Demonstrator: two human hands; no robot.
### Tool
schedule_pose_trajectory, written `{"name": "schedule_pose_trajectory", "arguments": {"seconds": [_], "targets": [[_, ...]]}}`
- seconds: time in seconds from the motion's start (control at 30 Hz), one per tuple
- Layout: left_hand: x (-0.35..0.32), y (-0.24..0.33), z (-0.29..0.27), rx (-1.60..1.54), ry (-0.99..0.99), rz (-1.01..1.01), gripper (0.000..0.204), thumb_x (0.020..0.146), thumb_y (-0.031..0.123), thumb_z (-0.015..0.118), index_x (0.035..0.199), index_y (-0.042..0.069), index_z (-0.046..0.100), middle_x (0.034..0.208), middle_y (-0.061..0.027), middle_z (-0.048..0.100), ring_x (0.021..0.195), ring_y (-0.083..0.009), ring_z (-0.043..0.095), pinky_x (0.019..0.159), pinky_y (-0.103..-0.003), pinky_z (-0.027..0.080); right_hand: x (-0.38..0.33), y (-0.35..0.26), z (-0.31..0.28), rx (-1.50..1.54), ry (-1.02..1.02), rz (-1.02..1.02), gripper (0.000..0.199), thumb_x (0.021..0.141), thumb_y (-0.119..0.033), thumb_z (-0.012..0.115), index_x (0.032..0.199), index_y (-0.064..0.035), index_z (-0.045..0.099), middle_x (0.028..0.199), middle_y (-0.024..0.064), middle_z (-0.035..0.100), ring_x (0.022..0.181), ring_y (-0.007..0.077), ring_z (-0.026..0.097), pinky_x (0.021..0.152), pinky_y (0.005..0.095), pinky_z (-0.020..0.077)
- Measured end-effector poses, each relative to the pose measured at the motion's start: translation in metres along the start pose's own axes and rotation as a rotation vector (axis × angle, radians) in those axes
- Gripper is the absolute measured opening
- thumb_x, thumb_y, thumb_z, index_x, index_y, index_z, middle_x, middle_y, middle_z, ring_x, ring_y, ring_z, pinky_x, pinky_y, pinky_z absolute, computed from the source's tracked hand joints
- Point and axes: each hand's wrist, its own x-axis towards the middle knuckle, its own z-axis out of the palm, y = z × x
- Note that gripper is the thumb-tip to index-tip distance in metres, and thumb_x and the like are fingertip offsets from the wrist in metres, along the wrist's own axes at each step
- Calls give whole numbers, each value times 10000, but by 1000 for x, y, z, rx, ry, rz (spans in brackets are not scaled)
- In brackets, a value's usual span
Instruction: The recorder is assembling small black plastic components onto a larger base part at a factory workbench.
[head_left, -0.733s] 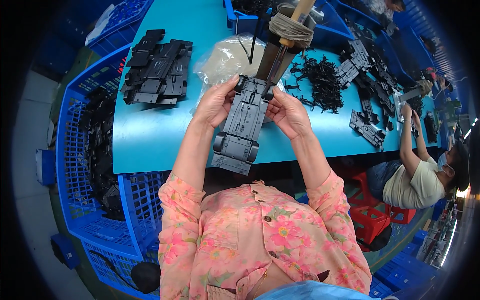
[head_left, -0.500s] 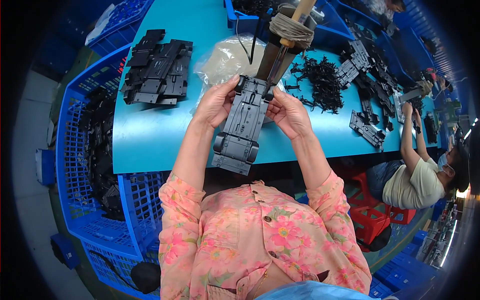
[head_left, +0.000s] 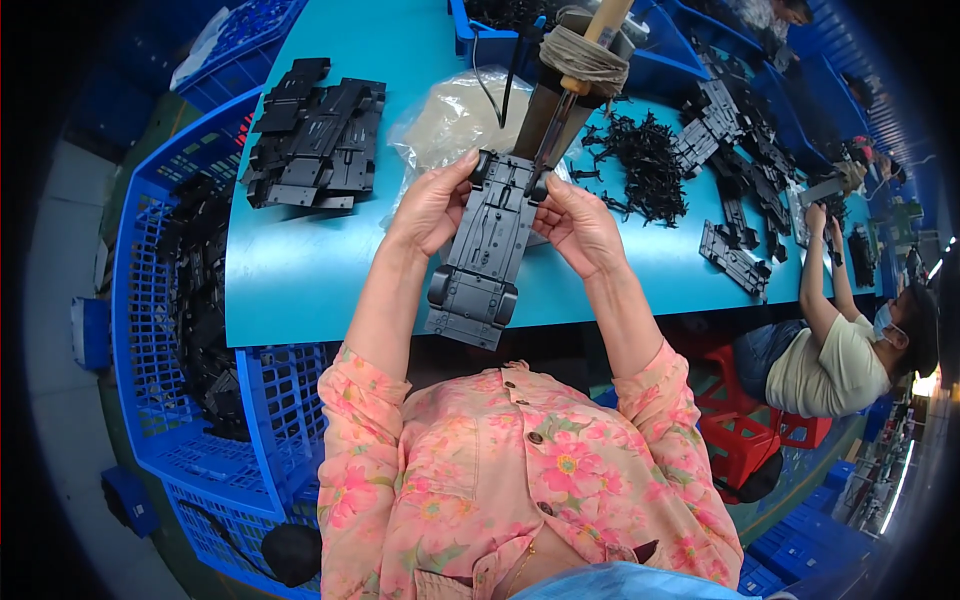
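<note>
Between my two hands is a black plastic toy car chassis (head_left: 488, 245), its long flat side facing up and its near end reaching over the table's front edge. My left hand (head_left: 436, 205) pinches the far left corner near a wheel arch. My right hand (head_left: 580, 228) grips the far right corner, fingers partly tucked under. The chassis's far end meets the lower end of a dark upright fixture (head_left: 552, 115) with a thin metal rod and a cord-wrapped top (head_left: 584, 60). Behind my left hand lies a clear plastic bag (head_left: 455, 120) with pale contents.
Stacked black chassis (head_left: 318, 135) lie at the table's left. Small black parts (head_left: 640, 160) are heaped right of the fixture, with more chassis (head_left: 735, 255) beyond. A blue crate (head_left: 140, 330) of black parts stands left of the table (head_left: 300, 290). A co-worker (head_left: 830, 360) sits at right.
My hands and the chassis stay almost still against the fixture. The co-worker's head at right has shifted slightly.
</note>
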Motion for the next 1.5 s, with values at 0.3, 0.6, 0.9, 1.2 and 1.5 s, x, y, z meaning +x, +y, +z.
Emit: {"name": "schedule_pose_trajectory", "arguments": {"seconds": [0.3,0.6,0.9,1.2,1.5], "targets": [[1,-1,-1,4,5,12,278,805,255,589,920,3,560,817,-41,580,719,-76,543,633,-217,473,2,1,-2,-5,16,9,269,806,-248,582,909,-1,556,806,72,605,728,138,575,663,250,464],[-3,0,3,5,-2,8,277,812,257,579,921,3,559,818,-46,584,713,-82,550,630,-228,485,-3,-3,3,-18,12,2,235,802,-234,588,879,-14,560,775,68,597,708,143,570,653,256,465],[-2,-2,0,21,2,11,283,813,272,576,913,8,560,811,-49,592,700,-87,555,620,-225,481,-3,-2,0,-12,4,-7,211,797,-223,597,857,-24,562,763,60,596,690,139,568,658,261,470],[-4,2,4,12,-4,10,284,811,273,578,915,9,560,821,-54,594,710,-94,556,634,-232,481,0,-2,-1,-13,4,-6,208,792,-218,603,858,-26,557,762,57,593,688,141,567,661,266,474],[-7,1,-5,24,0,10,283,812,270,577,923,10,560,831,-58,592,736,-88,555,655,-224,481,0,3,4,-9,-4,0,224,788,-222,606,858,-16,554,766,58,587,686,142,563,661,268,473]]}}
